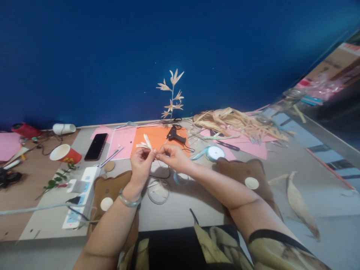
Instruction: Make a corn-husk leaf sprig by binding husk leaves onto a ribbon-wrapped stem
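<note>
A small pale flower of dried husk petals (146, 141) stands up from the closed fingers of my left hand (140, 162), which pinches it low down. My right hand (174, 156) meets it there, thumb and finger pressed together at the flower's base; whatever they grip is too small to make out. Beyond my hands, a black glue gun (176, 134) lies on an orange sheet (140, 135). Behind it rises a stem with several similar husk flowers (172, 95). Below my hands is a loop of thin wire (158, 192).
Brown bear-shaped pads (247, 170) lie under both forearms. Left are a power strip (84, 195), phone (96, 147) and paper cup (66, 153). Right are a spool of light-blue tape (215, 153), tweezers (228, 146) and a husk pile (233, 120). A blue wall (112, 56) closes the back.
</note>
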`<action>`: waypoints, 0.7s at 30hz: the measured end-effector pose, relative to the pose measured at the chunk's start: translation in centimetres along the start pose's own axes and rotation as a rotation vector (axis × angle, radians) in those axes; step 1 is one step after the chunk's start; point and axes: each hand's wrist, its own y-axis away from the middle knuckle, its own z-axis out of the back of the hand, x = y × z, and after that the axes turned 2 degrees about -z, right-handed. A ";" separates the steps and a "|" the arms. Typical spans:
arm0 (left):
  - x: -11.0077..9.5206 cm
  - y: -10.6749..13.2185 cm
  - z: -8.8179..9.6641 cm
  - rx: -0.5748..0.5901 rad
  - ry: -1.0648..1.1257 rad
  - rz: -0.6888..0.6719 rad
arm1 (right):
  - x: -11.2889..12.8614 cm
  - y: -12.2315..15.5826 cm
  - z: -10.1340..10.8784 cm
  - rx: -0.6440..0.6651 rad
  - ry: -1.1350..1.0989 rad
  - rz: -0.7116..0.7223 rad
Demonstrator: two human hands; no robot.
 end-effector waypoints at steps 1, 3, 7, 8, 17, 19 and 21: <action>0.1 0.0 0.0 0.003 0.006 0.005 | 0.1 0.0 0.1 0.012 -0.015 -0.026; 0.1 0.0 0.0 0.004 0.027 0.019 | 0.3 -0.1 0.2 0.026 -0.023 -0.059; 0.2 0.0 0.0 0.035 0.088 0.057 | 0.4 -0.2 0.5 0.018 -0.008 -0.059; 0.2 -0.1 0.0 0.057 0.113 0.069 | 0.4 -0.2 0.5 0.024 -0.020 -0.062; -0.1 -0.9 0.8 0.416 0.467 0.298 | 0.5 -0.4 1.0 0.201 -0.351 -0.127; -0.3 -1.0 1.0 0.430 0.495 0.287 | 0.6 -0.4 1.1 0.195 -0.367 -0.171; -0.3 -1.0 1.0 0.386 0.482 0.247 | 0.5 -0.5 1.0 0.181 -0.378 -0.192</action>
